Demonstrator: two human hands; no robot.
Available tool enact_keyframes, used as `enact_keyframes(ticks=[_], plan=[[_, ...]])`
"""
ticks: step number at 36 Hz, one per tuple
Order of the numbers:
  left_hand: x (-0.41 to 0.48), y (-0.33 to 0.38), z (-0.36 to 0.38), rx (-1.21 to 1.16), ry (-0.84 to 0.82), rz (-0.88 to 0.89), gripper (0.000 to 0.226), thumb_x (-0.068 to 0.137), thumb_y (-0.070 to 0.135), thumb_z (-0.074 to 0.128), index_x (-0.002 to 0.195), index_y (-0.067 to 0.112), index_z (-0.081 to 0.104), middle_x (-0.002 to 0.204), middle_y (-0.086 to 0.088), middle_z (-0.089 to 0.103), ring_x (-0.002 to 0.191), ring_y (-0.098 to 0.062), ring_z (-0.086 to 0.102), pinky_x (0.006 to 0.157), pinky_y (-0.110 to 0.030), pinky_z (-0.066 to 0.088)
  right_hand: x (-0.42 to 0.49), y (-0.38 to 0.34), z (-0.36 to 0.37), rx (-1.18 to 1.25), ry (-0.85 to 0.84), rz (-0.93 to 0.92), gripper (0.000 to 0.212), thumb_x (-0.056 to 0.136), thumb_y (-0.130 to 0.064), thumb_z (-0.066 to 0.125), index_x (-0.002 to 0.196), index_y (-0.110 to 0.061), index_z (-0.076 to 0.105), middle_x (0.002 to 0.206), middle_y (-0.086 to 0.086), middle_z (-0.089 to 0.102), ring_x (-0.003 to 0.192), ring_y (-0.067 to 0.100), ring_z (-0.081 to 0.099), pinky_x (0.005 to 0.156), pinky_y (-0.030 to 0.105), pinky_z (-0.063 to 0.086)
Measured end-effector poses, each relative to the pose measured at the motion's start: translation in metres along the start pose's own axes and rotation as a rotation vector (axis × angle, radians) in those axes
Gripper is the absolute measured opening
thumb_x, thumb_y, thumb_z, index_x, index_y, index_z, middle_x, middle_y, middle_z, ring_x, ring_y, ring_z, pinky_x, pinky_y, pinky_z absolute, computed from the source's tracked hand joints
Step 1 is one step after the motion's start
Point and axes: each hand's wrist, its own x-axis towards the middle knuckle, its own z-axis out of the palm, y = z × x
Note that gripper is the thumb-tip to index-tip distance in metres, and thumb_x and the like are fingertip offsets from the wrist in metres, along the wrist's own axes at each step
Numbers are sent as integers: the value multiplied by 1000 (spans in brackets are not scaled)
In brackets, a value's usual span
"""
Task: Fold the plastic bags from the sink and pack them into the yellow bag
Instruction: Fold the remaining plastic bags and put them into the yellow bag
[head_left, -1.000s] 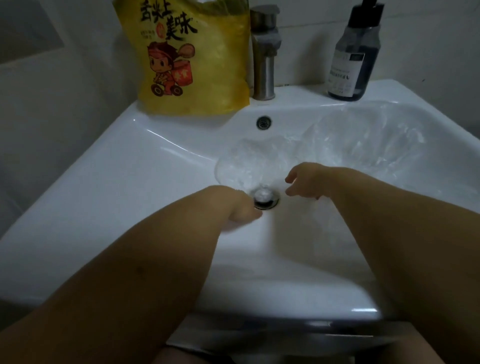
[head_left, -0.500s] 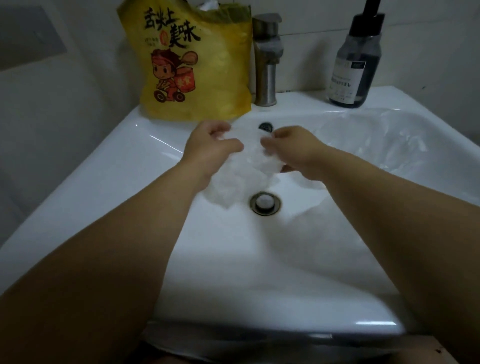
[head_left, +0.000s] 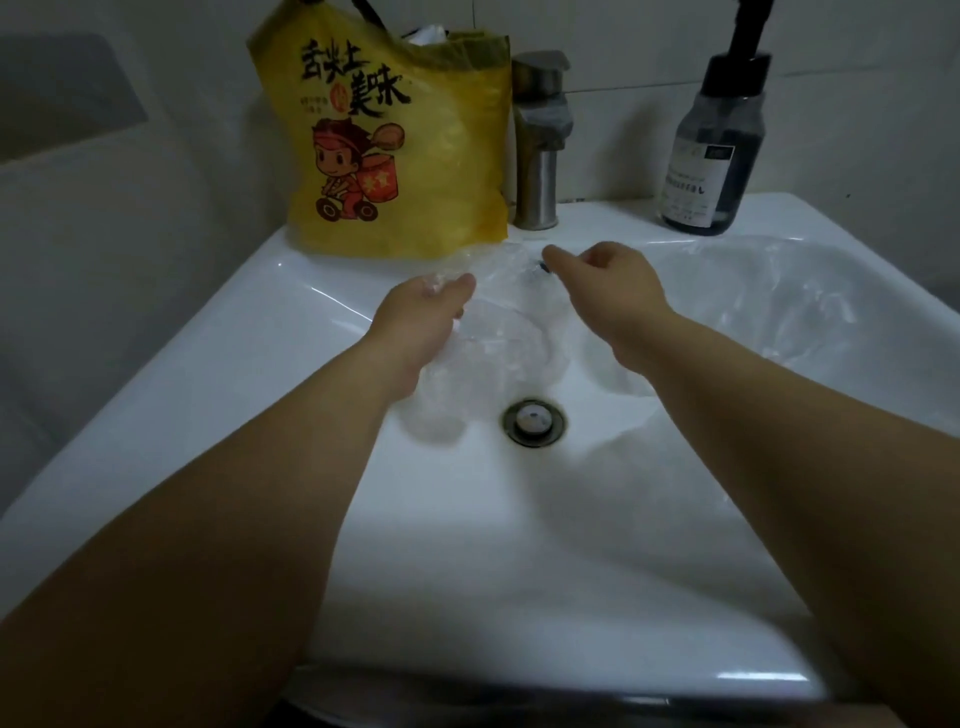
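left hand (head_left: 423, 309) pinches bag (head_left: 501, 338) corner | right hand (head_left: 610, 283) pinches the far edge | bag hangs spread over sink (head_left: 249, 332), near yellow bag (head_left: 395, 156) | risk: thin film (likely slick) slips a pinch, fold skews, bag drops onto drain (head_left: 534, 422)

This is a home bathroom: a white ceramic sink (head_left: 291, 332) with metal faucet (head_left: 537, 140), a soap bottle (head_left: 719, 150), tiled walls.
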Motion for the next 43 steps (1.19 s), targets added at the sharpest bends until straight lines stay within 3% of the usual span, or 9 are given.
enact_keyframes(ticks=[7, 11, 16, 20, 27, 31, 35, 38, 43], plan=[[-7, 12, 4, -385, -215, -147, 21, 101, 23, 45, 104, 8, 60, 85, -9, 66, 77, -21, 65, 75, -33, 52, -19, -7, 16, -190, -601, -83, 51, 80, -39, 74, 125, -21, 57, 111, -7, 56, 96, 8, 54, 68, 10, 39], [-10, 18, -1, -458, -357, -163, 21, 95, 19, 39, 96, 6, 55, 74, -9, 61, 57, -16, 62, 50, -19, 48, -16, -4, 18, -265, -450, -169, 25, 89, -35, 65, 105, -17, 64, 95, -1, 60, 87, 16, 56, 65, 19, 42], [-9, 15, -2, -330, -312, -129, 36, 84, -4, 43, 119, 1, 51, 112, -19, 63, 91, -27, 63, 71, -32, 52, -12, -5, 11, -101, -457, -102, 24, 87, -35, 66, 91, -12, 70, 94, 10, 70, 87, 23, 66, 79, 31, 53], [-11, 12, -1, -141, -276, -54, 3, 95, 12, 58, 93, 13, 58, 75, -1, 65, 52, -3, 62, 43, -14, 44, -10, -5, 12, 18, -438, -51, 26, 89, -28, 65, 94, -3, 70, 100, 18, 69, 88, 24, 64, 93, 43, 50], [-6, 20, -7, -350, -212, -37, 47, 92, 56, 45, 113, 20, 69, 120, -4, 69, 118, -26, 60, 102, -43, 44, -5, -16, 6, 264, -258, -40, 22, 93, -34, 56, 77, -22, 66, 116, 7, 62, 111, 25, 56, 102, 40, 43], [-9, 16, -3, -352, -348, -37, 56, 76, 34, 62, 128, 12, 61, 117, -4, 67, 102, -23, 65, 83, -32, 49, -1, -17, 7, 284, -203, -51, 22, 85, -45, 56, 77, -28, 69, 142, 10, 42, 127, 28, 45, 108, 51, 35], [-19, 21, 8, -304, -434, 66, 30, 91, 14, 57, 120, 10, 60, 101, -5, 68, 91, -18, 67, 77, -31, 55, 3, -9, 14, 365, -374, 30, 34, 96, -35, 52, 115, -9, 64, 116, 12, 66, 109, 29, 62, 101, 47, 46], [-21, 22, 10, -242, -414, 86, 24, 96, 10, 56, 119, 15, 60, 107, -9, 66, 97, -23, 65, 89, -40, 53, -4, -10, 18, 368, -456, 63, 36, 99, -34, 48, 118, -7, 61, 102, 12, 68, 92, 26, 66, 73, 36, 53], [-16, 16, 5, -210, -221, 109, 9, 93, 16, 63, 86, 21, 66, 85, -5, 67, 81, -23, 62, 77, -37, 52, -6, -13, 19, 349, -344, 22, 33, 100, -37, 44, 110, -13, 64, 104, 12, 68, 92, 25, 64, 79, 36, 51]])
